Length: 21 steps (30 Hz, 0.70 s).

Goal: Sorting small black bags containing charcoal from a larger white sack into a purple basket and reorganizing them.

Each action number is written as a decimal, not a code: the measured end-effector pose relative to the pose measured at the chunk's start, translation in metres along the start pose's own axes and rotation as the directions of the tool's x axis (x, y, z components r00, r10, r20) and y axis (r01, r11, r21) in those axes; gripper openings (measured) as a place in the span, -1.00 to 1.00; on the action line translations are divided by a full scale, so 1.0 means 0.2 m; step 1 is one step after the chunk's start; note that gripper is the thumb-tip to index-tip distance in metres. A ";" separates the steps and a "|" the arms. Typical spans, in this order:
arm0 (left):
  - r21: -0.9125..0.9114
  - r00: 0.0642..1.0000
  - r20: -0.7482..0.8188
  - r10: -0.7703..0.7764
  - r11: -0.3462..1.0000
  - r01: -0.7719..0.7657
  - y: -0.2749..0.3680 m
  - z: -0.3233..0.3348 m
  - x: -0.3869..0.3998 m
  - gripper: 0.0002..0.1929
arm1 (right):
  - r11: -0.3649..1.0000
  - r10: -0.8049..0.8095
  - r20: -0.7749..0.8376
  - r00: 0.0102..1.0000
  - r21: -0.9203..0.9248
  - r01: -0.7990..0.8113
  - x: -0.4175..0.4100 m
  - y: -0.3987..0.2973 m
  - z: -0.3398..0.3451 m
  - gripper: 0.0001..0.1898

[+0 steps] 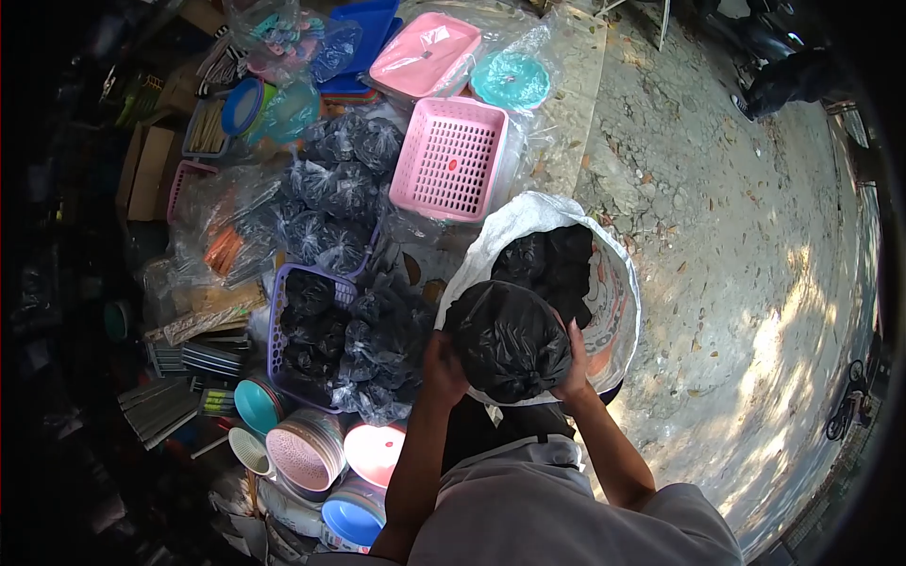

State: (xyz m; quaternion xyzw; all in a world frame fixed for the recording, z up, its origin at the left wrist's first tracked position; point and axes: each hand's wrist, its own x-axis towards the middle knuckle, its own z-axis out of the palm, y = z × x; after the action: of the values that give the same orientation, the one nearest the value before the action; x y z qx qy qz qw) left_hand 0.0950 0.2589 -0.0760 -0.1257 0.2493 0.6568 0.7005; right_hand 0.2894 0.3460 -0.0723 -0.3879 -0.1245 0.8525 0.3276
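Observation:
A round black plastic bundle (511,332) sits between my two hands, over the near part of a white woven sack. My left hand (446,368) grips its left side, and my right hand (575,357) presses on its right side. The white sack (626,283) stands with its mouth wide and bears printing on its inner wall. More black plastic bundles (548,262) lie inside it. To the left, a purple plastic basket (276,332) holds several black bundles. Clear-bagged dark bundles (382,339) are heaped between that basket and my left hand.
Beyond the sack lies a pink perforated basket (453,163). Pink trays (425,56) and a turquoise lidded item (511,79) are farther off. Stacked colanders (304,453) and blue basins (354,513) stand at lower left. Concrete ground (694,247) stretches right, with a person's leg (778,92) at upper right.

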 end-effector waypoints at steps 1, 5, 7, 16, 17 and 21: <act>0.004 0.999 0.006 0.032 0.999 -0.032 0.04 0.02 -0.09 -0.54 | 1.000 0.008 0.031 0.999 -0.007 -0.008 -0.01 -0.02 0.04 -0.26; 0.632 0.923 -0.243 0.299 0.770 -0.084 0.17 0.32 -0.44 -0.58 | 0.923 0.287 0.168 0.943 0.216 -0.319 0.04 0.03 0.03 -0.31; 0.820 0.878 -0.241 0.413 0.570 -0.044 0.21 0.41 -0.60 -0.63 | 0.839 0.348 0.289 0.892 0.329 -0.434 0.07 0.11 0.03 -0.35; 0.811 0.801 -0.084 0.592 0.508 -0.290 0.22 0.36 -1.01 -0.87 | 0.791 0.383 0.582 0.718 -0.608 0.072 0.23 0.54 -0.04 -0.52; 0.804 0.782 -0.092 0.616 0.510 -0.307 0.23 0.36 -1.06 -0.87 | 0.776 0.397 0.610 0.686 -0.622 0.105 0.22 0.54 0.03 -0.50; 0.705 0.719 0.006 0.695 0.507 -0.495 0.23 0.36 -1.22 -0.77 | 0.542 0.376 0.627 0.682 -0.746 0.386 0.14 0.54 0.28 -0.49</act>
State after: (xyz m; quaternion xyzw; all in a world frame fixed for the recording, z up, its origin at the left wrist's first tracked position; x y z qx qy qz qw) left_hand 0.0600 0.0916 0.1167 0.1351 0.5886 0.6998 0.3816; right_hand 0.1850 0.2858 -0.1019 -0.1201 -0.6371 0.7610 0.0239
